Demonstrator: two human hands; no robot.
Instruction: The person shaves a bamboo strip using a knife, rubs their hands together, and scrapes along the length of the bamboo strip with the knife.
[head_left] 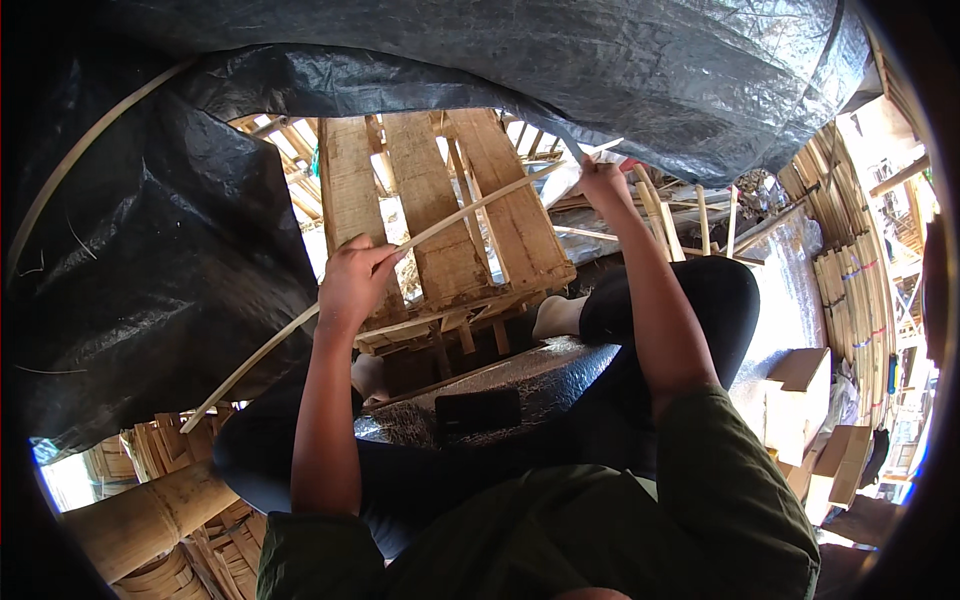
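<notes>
A long, thin bamboo strip (470, 209) runs slantwise from the lower left up to the right, over a wooden slatted bench. My left hand (352, 284) is closed around it near its middle, thumb and forefinger pinching it. Near its upper right end, my right hand (606, 188) is a fist around what looks like a knife, whose narrow grey blade (573, 146) sticks up beside the strip. The knife's handle is hidden in my fingers. Whether the blade touches the strip, I cannot tell.
The plank bench (425, 190) stands in front of my legs. Black plastic sheeting (180, 250) hangs at the left and across the top. A dark phone-like object (478, 411) lies on silvery foil between my knees. Bundled bamboo slats (850, 290) and cardboard boxes (800, 400) stand at the right.
</notes>
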